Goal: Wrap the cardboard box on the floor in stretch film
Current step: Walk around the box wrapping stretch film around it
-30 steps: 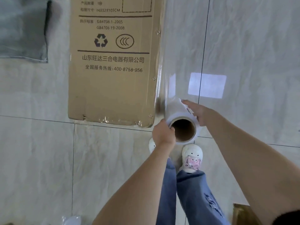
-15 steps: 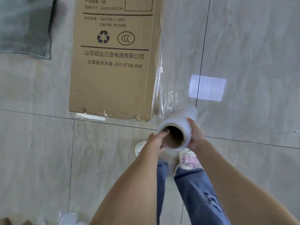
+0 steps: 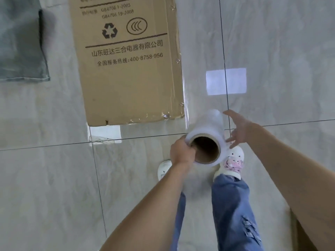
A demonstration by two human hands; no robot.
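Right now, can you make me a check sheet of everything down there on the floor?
Surface: glossy pale floor of tiles, dark grout lines, a bright window reflection.
Job's things: box lies flat on the floor; roll of film is held just off its near right corner; a strip of film runs from the roll up along the box's right edge.
Clutter: white scrap at the box's near left corner; grey cloth far left.
Grippers: left hand grips the roll's core rim; right hand open, fingers spread beside the roll.
Cables: nothing seen.
Surroundings: jeans, white shoes, a brown edge bottom right.
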